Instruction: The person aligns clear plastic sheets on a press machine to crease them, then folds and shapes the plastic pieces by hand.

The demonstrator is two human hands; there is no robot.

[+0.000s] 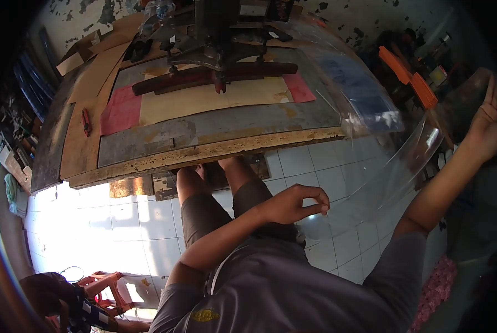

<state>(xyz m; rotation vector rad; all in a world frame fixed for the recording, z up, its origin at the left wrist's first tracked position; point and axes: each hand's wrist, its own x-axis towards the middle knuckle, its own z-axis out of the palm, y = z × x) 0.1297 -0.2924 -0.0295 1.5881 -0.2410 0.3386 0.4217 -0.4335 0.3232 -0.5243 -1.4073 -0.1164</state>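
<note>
A large clear plastic sheet (365,191) hangs in a curve beside the table's right end. My left hand (295,204) is in front of my body, thumb and forefinger pinched on the sheet's near edge. Far out to the right, my right hand (486,119) is raised with its fingers stretched out against the sheet's other side; whether the thumb grips it I cannot tell. On the table, a dark metal press (218,64) with a long red-brown bar stands over a pale yellow board (204,105) that has pink pieces (121,114) at its ends.
The worktable's worn front edge (215,152) lies before my knees. A red-handled cutter (86,122) rests on brown cardboard (101,72) at left. Orange plastic parts (406,75) stand at the right. Another person (65,302) is at lower left beside a red stool (104,291).
</note>
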